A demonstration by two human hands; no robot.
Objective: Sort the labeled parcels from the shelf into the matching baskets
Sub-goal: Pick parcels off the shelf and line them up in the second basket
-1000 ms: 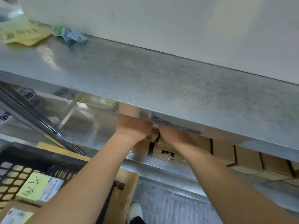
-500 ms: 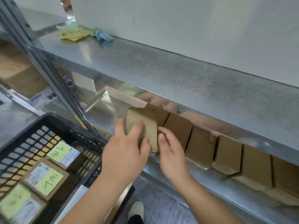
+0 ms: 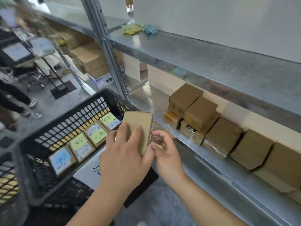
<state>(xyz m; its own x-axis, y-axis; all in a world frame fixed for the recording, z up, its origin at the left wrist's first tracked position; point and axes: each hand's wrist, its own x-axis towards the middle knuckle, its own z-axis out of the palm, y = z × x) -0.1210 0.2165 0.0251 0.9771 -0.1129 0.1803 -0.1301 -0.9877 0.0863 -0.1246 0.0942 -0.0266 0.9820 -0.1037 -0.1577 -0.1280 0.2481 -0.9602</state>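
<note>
— Where's the small brown cardboard parcel (image 3: pixel 137 128)?

— In the left hand (image 3: pixel 125 154), gripped between the black plastic basket (image 3: pixel 65 121) and the metal shelf (image 3: pixel 203 159). The right hand (image 3: pixel 164 152) is loosely curled beside it, holding nothing.

— Risks?

— Its label faces away; misread, it lands in the wrong basket. The shelf lip is close, but there's room above the basket.

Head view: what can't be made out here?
- Label of the held parcel: only plain cardboard faces the camera; left hand covers its lower part.
- Right hand: parcel edge hides whether the fingertips touch it.
- Shelf parcels: labels turned away.
- Basket parcel labels: handwriting blurred.
- Far-left background: motion-blurred.
</note>
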